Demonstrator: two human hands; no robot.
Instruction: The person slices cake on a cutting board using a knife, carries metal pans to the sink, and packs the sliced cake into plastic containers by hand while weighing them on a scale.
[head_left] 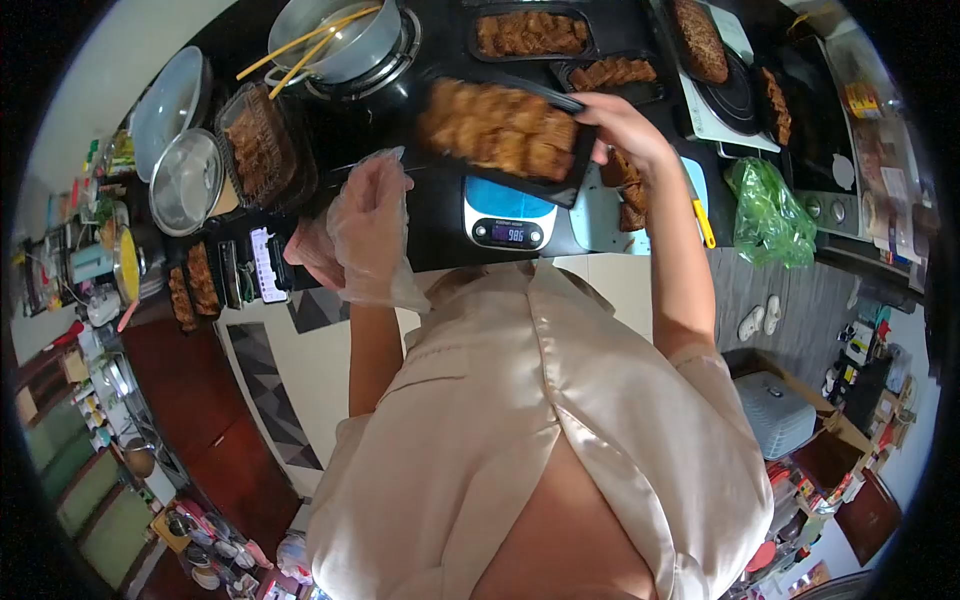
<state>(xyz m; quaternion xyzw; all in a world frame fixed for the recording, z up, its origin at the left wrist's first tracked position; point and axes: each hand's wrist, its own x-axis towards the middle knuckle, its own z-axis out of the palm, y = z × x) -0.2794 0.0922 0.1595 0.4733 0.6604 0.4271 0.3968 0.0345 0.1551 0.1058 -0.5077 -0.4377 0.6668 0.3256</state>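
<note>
A black tray of browned food pieces (500,130) is tilted and slightly blurred above the counter. My right hand (628,130) grips its right end, thumb and fingers around the rim. Below the tray lies a blue and white kitchen scale (510,215), its display lit. My left hand (370,225), in a clear plastic glove, is left of the scale and apart from the tray; its fingers are bunched and blurred by the plastic, so what they hold, if anything, is unclear. Dark food pieces (632,205) rest on a light blue board (590,225) beside the scale.
At the back left, a pot (345,45) with chopsticks sits on a burner. Two filled trays (530,35) (610,75) stand behind. Left are a clear food container (262,150), bowls (187,180) and a phone (267,263); right, a yellow-handled knife (706,225) and green bag (770,210).
</note>
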